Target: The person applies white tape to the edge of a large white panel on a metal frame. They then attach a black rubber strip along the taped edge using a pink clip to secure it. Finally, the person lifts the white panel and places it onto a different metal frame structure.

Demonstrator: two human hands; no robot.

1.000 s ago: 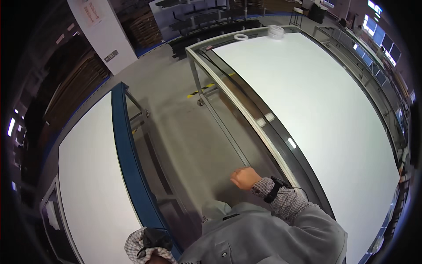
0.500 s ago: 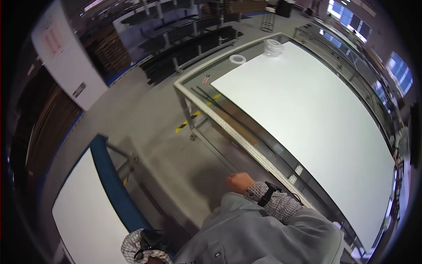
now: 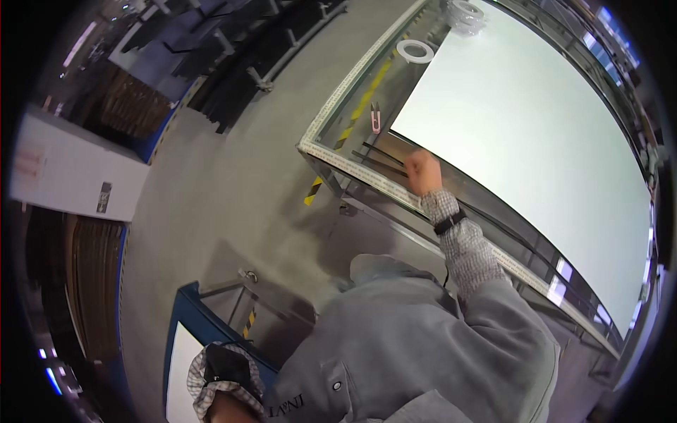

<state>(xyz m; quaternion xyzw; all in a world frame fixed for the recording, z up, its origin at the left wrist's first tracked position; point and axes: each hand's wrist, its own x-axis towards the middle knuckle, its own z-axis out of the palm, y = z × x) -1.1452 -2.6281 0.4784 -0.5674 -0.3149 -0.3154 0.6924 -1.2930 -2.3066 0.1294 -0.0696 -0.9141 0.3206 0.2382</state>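
My right hand (image 3: pixel 423 171) is closed, its fingers curled, over the near edge of a glass-topped table (image 3: pixel 352 161). Thin black strips (image 3: pixel 384 156) pass under or into its fingers; whether it grips them is hidden. Past the hand lies a large white panel (image 3: pixel 522 106) on the table. Pink thread snips (image 3: pixel 375 120) rest near the table corner, beside a white ring-shaped roll (image 3: pixel 415 51). My left hand (image 3: pixel 233 410) is low at the bottom edge, below a checkered cuff with a black band, near a blue-edged bench (image 3: pixel 189 303). Its fingers are out of sight.
Clear-wrapped rolls (image 3: pixel 465 17) sit at the panel's far corner. A white sheet (image 3: pixel 182 356) lies on the blue-edged bench. Racks with black lengths (image 3: pixel 240 67) stand at the back left, near stacked brown boards (image 3: pixel 134 99) and a white upright panel (image 3: pixel 70 166).
My right hand has moved forward from beside the table to over its edge and the black strips. The view has turned and come nearer the table's corner. The bench shows less.
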